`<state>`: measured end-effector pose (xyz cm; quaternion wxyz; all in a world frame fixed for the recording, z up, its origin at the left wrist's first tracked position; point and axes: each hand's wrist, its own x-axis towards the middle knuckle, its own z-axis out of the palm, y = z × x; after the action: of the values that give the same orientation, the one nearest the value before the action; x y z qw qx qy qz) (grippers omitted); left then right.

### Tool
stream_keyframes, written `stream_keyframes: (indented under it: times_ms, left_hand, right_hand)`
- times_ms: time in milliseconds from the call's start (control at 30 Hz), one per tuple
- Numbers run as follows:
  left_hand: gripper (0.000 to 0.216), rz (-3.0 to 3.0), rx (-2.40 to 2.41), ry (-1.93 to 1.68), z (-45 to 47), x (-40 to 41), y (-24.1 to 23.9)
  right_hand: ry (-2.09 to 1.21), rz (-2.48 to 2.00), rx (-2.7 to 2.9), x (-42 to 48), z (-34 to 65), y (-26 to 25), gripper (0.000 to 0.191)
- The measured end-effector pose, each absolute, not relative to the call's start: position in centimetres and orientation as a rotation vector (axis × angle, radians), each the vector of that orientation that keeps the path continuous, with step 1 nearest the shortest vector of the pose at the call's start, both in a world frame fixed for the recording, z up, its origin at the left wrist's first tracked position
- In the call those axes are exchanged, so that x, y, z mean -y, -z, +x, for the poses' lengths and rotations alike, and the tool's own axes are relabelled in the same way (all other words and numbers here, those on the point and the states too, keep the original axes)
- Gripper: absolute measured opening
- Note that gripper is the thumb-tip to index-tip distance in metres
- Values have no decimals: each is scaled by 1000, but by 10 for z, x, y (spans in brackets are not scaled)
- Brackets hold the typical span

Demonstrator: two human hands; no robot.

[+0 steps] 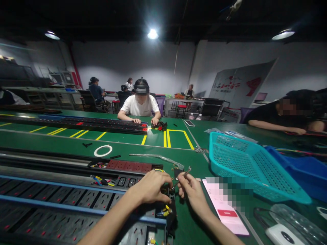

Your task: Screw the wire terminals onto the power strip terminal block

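Note:
My left hand has its fingers curled round the wired right end of a black power strip. Held between the thumb and fingers of my right hand is a small metal wrench. Its lower end reaches toward that strip end, where my left fingers partly hide the contact. Yellow-tipped wires stick out just below my left hand. More black socket strips lie side by side under my left forearm. Behind them is a strip with brownish-red sockets. Small brass-coloured pieces lie scattered beyond my hands.
A teal basket stands at right, beside a blue tray. Closer in lie a pink sheet and a white device. A white ring lies farther left. Across the table, a co-worker handles black parts.

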<state>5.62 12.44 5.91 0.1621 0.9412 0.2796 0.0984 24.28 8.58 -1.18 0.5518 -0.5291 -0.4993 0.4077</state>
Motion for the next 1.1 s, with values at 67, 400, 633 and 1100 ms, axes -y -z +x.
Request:
stream_keyframes:
  times_ms: [67,400,633,1100]
  left_hand:
    - [34,2688,-803,-273,57,-125,-59]
    - [34,2672,-800,-262,57,-125,-60]
    - [36,2630,-869,-275,55,-122,-61]
    - [12,2198,-858,-1568,43,-98,-141]
  right_hand:
    - [-986,-1247,1140,-89,242,14,60]
    - [-971,-1267,1023,-82,230,32,66]
    - [-875,-1280,1012,-73,233,34,64]
    - [-1025,-1294,1143,-74,233,28,65]
